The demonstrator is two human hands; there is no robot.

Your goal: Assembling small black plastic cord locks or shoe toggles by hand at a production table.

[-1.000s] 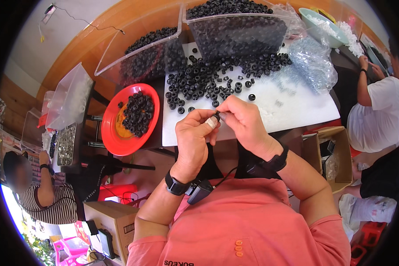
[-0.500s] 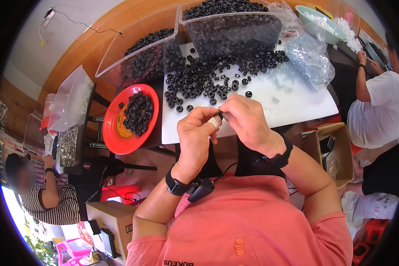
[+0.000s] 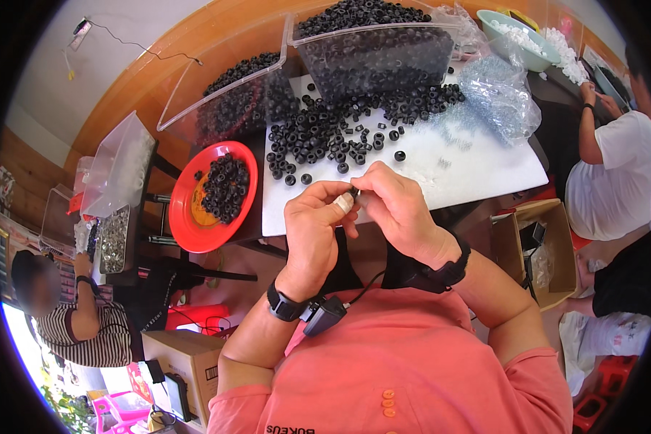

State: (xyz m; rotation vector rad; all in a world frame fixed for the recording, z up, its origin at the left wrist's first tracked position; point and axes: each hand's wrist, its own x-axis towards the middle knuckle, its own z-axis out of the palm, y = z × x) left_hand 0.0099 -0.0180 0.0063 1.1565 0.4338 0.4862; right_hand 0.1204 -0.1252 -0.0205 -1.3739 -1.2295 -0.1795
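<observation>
Both hands meet over the near edge of the white board point(image 3: 484, 172). My left hand point(image 3: 315, 217) is closed, pinching a small black round part point(image 3: 354, 192) between thumb and forefinger. The left thumb wears a pale wrap point(image 3: 345, 202). Against that part my right hand point(image 3: 396, 206) pinches with thumb and forefinger; what lies between those fingertips is too small to make out. Just beyond the hands, many similar black parts with holes point(image 3: 318, 130) lie loose on the board. Small metal springs point(image 3: 445, 163) are scattered to the right of them.
Clear bins of black parts point(image 3: 376, 58) point(image 3: 231, 101) stand behind. A red plate point(image 3: 177, 210) holding more sits left. A clear bag of springs point(image 3: 503, 101) and a green bowl of white pieces point(image 3: 517, 40) are at right. People work on both sides; an open carton point(image 3: 510, 249) stands at right.
Both hands have shifted slightly left and down, and the right fingertips now press closer to the black part in the left. The whole view has moved a little.
</observation>
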